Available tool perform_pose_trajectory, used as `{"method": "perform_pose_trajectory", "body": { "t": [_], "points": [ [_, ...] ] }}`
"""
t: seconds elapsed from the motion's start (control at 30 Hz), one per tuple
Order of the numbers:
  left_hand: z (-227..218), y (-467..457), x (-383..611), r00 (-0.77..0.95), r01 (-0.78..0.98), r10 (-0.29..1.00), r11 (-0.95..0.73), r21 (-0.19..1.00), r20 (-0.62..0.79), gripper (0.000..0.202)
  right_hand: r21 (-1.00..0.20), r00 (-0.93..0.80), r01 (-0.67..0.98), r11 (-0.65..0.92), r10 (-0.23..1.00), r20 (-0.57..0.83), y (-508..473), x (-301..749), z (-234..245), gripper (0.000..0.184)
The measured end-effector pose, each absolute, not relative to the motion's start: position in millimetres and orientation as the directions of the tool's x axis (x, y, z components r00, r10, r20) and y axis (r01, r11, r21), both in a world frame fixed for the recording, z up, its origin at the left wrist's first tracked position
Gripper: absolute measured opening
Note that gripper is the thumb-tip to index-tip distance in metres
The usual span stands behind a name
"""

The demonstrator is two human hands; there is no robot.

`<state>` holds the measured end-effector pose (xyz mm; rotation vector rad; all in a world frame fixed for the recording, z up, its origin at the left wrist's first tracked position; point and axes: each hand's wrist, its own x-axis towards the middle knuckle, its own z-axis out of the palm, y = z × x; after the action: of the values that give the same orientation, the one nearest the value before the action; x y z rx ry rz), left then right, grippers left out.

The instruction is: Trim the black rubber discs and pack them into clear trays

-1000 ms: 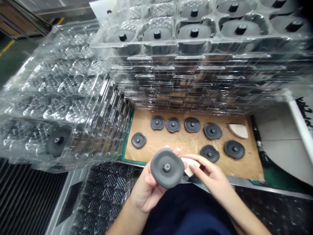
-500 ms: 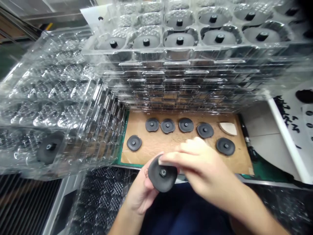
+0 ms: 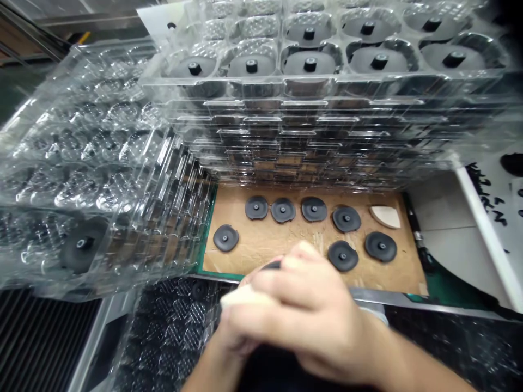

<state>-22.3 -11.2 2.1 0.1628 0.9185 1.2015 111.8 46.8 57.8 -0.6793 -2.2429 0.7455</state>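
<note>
My left hand [image 3: 235, 343] is closed round a black disc [image 3: 273, 265]; just a dark edge of it shows, and the rest is hidden. My right hand [image 3: 302, 310] lies over it with curled fingers, blurred by motion. A pale, angular bit [image 3: 245, 295] shows by the right thumb; I cannot tell whether it is held or worn on the digit. Beyond the hands, several black discs with central studs lie stud up on the brown cardboard [image 3: 253, 256]. The nearest disc [image 3: 342, 256] is just past the right knuckles.
A tall stack of clear plastic trays [image 3: 310, 90] holding discs stands behind the cardboard. More clear trays [image 3: 114, 179] are piled on the left. A cream wedge-shaped piece [image 3: 385, 216] lies at right, near a white panel edge [image 3: 486, 234].
My right hand has moved left and down over the disc, covering most of it. One disc on the cardboard, hidden before, now shows. The view has shifted slightly.
</note>
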Motion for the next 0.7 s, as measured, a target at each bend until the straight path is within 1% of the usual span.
{"method": "perform_pose_trajectory", "body": {
  "t": [0.03,0.07,0.13,0.17,0.23,0.3,0.37,0.47,0.57,0.63,0.67,0.7],
  "points": [
    [1,-12,-23,0.072,-0.729,0.852,0.399,0.555,-0.519,0.045,-0.708,-0.612,0.254,0.659,0.676,0.41,50,114,53,0.028],
    [-1,-12,-25,0.1,-0.733,0.854,0.411,0.542,-0.511,0.048,-0.752,-0.558,0.3,0.587,0.747,0.361,53,118,46,0.028],
    [-3,-12,-28,0.156,-0.748,0.853,0.431,0.505,-0.497,0.059,-0.814,-0.435,0.421,0.4,0.877,0.205,56,128,27,0.026],
    [-3,-12,-31,0.173,-0.756,0.852,0.437,0.487,-0.495,0.063,-0.826,-0.389,0.465,0.318,0.912,0.131,55,132,16,0.024],
    [-3,-12,-35,0.178,-0.769,0.852,0.433,0.47,-0.493,0.067,-0.826,-0.37,0.517,0.224,0.929,0.02,45,137,-10,0.023],
    [-4,-12,-38,0.163,-0.774,0.856,0.419,0.474,-0.49,0.066,-0.82,-0.414,0.535,0.204,0.909,-0.044,30,137,-36,0.022],
    [-4,-11,-40,0.153,-0.778,0.858,0.411,0.475,-0.491,0.066,-0.815,-0.439,0.543,0.202,0.896,-0.071,17,134,-55,0.02],
    [-4,-10,-39,0.147,-0.785,0.854,0.408,0.467,-0.498,0.063,-0.817,-0.405,0.55,0.175,0.911,-0.077,14,134,-58,0.018],
    [-3,-8,-34,0.127,-0.785,0.863,0.389,0.483,-0.489,0.063,-0.836,-0.302,0.535,0.124,0.952,-0.052,26,136,-24,0.021],
    [-1,-8,-30,0.076,-0.763,0.86,0.376,0.526,-0.505,0.063,-0.869,-0.206,0.477,0.133,0.978,0.037,31,132,8,0.022],
    [-1,-9,-28,0.05,-0.747,0.855,0.375,0.549,-0.516,0.063,-0.879,-0.186,0.435,0.194,0.975,0.123,32,128,23,0.024],
    [-1,-9,-27,0.033,-0.734,0.854,0.374,0.567,-0.52,0.062,-0.873,-0.207,0.391,0.29,0.953,0.223,31,123,36,0.025]
  ]
}}
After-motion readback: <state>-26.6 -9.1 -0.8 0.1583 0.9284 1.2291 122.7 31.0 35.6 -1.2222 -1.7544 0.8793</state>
